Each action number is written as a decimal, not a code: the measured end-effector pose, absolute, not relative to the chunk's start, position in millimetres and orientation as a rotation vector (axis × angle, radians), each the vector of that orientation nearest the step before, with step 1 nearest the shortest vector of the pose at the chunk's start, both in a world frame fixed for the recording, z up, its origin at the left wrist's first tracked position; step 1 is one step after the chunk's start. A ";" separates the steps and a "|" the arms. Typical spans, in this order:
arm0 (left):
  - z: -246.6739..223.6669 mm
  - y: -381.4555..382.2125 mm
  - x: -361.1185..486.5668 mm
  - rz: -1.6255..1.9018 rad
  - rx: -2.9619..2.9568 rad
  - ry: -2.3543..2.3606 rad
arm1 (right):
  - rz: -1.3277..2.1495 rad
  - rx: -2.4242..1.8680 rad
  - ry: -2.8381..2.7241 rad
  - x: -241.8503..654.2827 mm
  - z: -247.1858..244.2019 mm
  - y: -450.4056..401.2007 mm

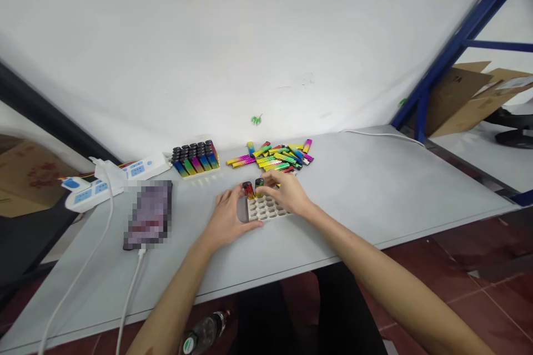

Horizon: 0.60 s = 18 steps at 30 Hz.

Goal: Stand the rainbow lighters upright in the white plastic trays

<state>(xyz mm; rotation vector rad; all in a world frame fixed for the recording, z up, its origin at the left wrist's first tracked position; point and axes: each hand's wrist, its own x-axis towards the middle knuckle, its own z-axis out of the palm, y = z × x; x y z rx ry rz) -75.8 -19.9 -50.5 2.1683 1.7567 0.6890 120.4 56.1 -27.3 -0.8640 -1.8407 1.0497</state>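
A white tray [266,209] with rows of oval slots lies on the table in front of me. My left hand [228,215] grips its left side, thumb along the near edge and index finger beside a red shiny stick [249,189] with a black end. That stick stands upright in the far-left corner slot. My right hand [287,193] reaches over the tray's far right part, its thumb and fingers pinching a green shiny stick [259,184] with a black end, next to the red one. The right hand hides some slots.
Behind the tray lies a loose heap of rainbow sticks [278,156]. A filled tray of upright sticks [195,160] stands at the back left. A phone [149,215] on a white cable and a power strip [119,180] occupy the left. A bottle [204,335] lies below the table.
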 end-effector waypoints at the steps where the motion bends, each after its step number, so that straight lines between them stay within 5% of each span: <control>1: -50.6 -20.0 -75.8 0.686 2.161 1.757 | 1.002 -0.865 -1.886 117.5 -27.3 55.8; 18: -51.3 -21.3 -76.4 0.668 2.126 1.773 | 0.586 -1.025 -2.284 130.4 -24.3 59.2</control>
